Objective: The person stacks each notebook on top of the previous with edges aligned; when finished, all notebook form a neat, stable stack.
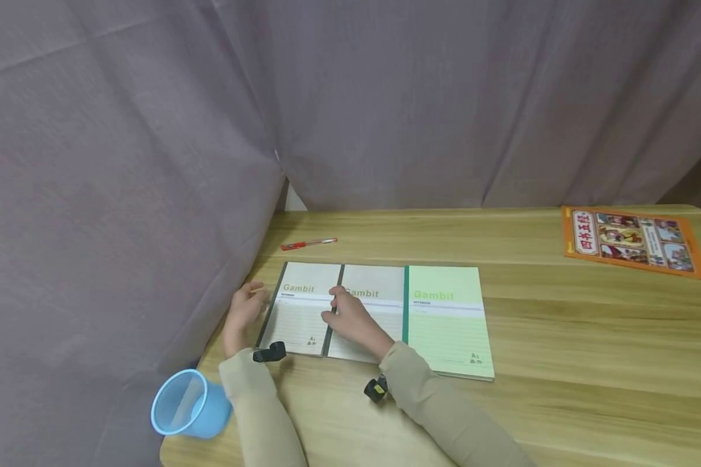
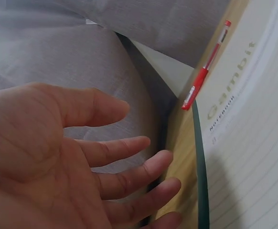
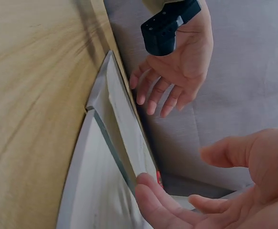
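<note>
Three Gambit notebooks lie side by side on the wooden table: a pale left notebook (image 1: 298,324), a pale middle notebook (image 1: 380,314) and a light green notebook (image 1: 450,337) with a green spine. My left hand (image 1: 245,314) is just beside the dark spine of the left notebook, its palm and spread fingers showing in the left wrist view, holding nothing. Over the seam between the left and middle notebooks is my right hand (image 1: 353,318). In the right wrist view its fingertips are right at the left notebook's cover (image 3: 129,124), which stands slightly raised, and the thumb is apart.
A red pen (image 1: 309,244) lies behind the left notebook. The blue bin (image 1: 213,412) stands at the table's front left corner. An orange picture book (image 1: 637,241) lies at the far right. Grey curtains (image 1: 385,104) hang along the left and back edges.
</note>
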The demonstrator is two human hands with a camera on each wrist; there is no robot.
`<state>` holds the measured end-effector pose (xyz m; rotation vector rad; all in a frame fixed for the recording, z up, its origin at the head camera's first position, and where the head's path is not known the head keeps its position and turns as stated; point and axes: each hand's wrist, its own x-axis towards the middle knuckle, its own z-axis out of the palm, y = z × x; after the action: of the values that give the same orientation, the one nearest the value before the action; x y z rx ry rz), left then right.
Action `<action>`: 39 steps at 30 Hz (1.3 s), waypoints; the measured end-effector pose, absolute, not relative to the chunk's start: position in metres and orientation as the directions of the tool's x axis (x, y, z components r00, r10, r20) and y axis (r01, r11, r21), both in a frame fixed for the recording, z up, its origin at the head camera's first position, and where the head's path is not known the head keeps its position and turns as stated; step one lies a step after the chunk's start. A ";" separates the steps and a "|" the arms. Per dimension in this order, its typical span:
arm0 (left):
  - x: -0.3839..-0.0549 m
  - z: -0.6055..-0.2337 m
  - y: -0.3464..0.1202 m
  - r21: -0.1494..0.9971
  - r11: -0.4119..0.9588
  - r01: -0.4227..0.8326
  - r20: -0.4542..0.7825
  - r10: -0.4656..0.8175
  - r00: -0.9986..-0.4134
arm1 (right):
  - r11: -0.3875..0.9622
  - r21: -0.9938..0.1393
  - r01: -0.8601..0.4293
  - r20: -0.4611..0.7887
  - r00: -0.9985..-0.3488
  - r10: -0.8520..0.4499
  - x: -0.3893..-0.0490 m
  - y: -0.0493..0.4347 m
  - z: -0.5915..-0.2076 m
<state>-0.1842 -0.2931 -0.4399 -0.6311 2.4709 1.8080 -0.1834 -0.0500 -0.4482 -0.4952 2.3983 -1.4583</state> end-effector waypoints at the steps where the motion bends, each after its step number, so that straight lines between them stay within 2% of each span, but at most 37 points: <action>1: -0.185 -0.441 -0.293 0.909 0.249 -0.334 -0.251 -0.312 -0.916 | 0.430 -0.892 -0.135 -0.076 -0.895 -0.439 -0.183 -0.050 -0.449; 13: -0.189 -0.448 -0.289 0.877 0.271 -0.397 -0.318 -0.293 -0.902 | 0.469 -0.877 -0.108 -0.131 -0.884 -0.449 -0.187 -0.053 -0.455; 20: -0.195 -0.456 -0.284 0.790 0.516 -0.330 -0.186 -0.312 -0.932 | 0.452 -0.886 -0.102 -0.133 -0.878 -0.460 -0.188 -0.054 -0.460; 22: -0.197 -0.457 -0.280 0.774 0.538 -0.334 -0.177 -0.323 -0.930 | 0.447 -0.888 -0.106 -0.129 -0.876 -0.465 -0.188 -0.055 -0.462; 26: -0.198 -0.456 -0.277 0.768 0.523 -0.369 -0.200 -0.351 -0.915 | 0.438 -0.894 -0.094 -0.135 -0.875 -0.465 -0.187 -0.056 -0.464; 30: -0.196 -0.453 -0.279 0.794 0.500 -0.346 -0.189 -0.339 -0.922 | 0.431 -0.899 -0.078 -0.142 -0.879 -0.455 -0.188 -0.057 -0.465; 39: -0.194 -0.452 -0.286 0.887 0.219 -0.406 -0.310 -0.369 -0.876 | 0.413 -0.910 -0.045 -0.150 -0.891 -0.427 -0.190 -0.057 -0.470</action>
<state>-0.1944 -0.2856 -0.4522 -0.7726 2.4275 1.7831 -0.1900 -0.0575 -0.4702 -0.4058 2.3140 -1.4731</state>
